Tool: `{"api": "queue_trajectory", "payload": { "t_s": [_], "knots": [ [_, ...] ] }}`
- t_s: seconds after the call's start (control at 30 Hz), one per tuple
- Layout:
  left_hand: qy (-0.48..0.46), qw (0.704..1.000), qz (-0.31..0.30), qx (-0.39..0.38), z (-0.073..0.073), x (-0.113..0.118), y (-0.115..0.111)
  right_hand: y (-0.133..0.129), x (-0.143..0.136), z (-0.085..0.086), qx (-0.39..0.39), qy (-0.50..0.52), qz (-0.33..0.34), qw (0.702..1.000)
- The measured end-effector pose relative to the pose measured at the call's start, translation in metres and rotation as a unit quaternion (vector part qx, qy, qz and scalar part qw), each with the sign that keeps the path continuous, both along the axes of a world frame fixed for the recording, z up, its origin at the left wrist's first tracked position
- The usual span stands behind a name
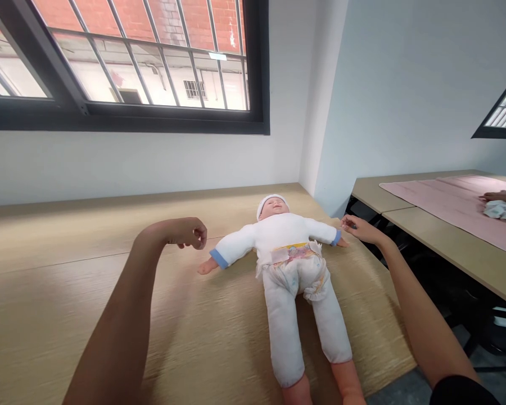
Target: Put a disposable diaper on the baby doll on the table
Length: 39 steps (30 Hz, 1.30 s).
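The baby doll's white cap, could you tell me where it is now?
In the head view, the white cap is on the baby doll's head, right of centre, near the table's far edge.

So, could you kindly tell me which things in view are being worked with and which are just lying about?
Seemingly in use:
doll, between left hand and right hand
diaper, around its hips
near table, beneath it

Apart from that:
pink cloth, on the far table
patterned cloth, by another person's hand
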<state>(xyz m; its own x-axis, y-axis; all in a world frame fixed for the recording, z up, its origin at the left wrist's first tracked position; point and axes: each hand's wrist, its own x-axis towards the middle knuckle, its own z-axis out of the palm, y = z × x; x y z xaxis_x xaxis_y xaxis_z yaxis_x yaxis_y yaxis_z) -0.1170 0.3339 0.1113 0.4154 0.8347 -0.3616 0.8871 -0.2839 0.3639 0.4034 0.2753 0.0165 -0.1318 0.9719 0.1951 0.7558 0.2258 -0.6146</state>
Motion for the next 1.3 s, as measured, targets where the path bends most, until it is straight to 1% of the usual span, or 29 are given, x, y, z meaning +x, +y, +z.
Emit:
{"api": "queue_trajectory", "payload": {
  "t_s": [0.07,0.13,0.2,0.33,0.4,0.5,0.63,0.83,1.07,1.3],
  "knots": [
    [0.000,1.000,0.008,-0.027,0.002,0.008,-0.002,0.001,-0.002,0.001,-0.002,0.026,-0.012,1.000],
    [-0.014,0.999,0.010,-0.035,0.004,0.019,-0.005,0.000,-0.005,0.003,-0.005,0.052,-0.008,0.999],
    [-0.011,1.000,0.011,-0.025,0.003,0.032,-0.008,-0.001,-0.010,0.006,-0.015,0.068,0.008,0.998],
    [0.038,0.999,-0.003,0.019,-0.003,0.051,-0.010,-0.005,-0.021,0.009,-0.057,0.081,0.026,0.995],
    [0.047,0.998,-0.016,0.036,-0.006,0.057,-0.012,-0.005,-0.025,0.010,-0.055,0.092,0.029,0.994],
    [0.041,0.999,-0.027,0.023,-0.007,0.063,-0.014,-0.004,-0.026,0.009,-0.030,0.090,0.026,0.995],
    [0.040,0.999,-0.029,0.001,-0.005,0.064,-0.016,0.000,-0.024,0.004,-0.018,0.064,0.014,0.998],
    [0.045,0.999,-0.021,-0.006,-0.005,0.054,-0.012,0.003,-0.020,-0.005,-0.021,0.030,0.012,0.999],
    [0.047,0.998,-0.025,-0.022,-0.005,0.049,-0.011,0.000,-0.017,-0.004,-0.039,-0.009,-0.003,0.999],
    [0.047,0.998,-0.029,-0.008,-0.004,0.044,-0.008,0.002,-0.011,-0.006,-0.012,-0.019,-0.012,1.000]
  ]
}}
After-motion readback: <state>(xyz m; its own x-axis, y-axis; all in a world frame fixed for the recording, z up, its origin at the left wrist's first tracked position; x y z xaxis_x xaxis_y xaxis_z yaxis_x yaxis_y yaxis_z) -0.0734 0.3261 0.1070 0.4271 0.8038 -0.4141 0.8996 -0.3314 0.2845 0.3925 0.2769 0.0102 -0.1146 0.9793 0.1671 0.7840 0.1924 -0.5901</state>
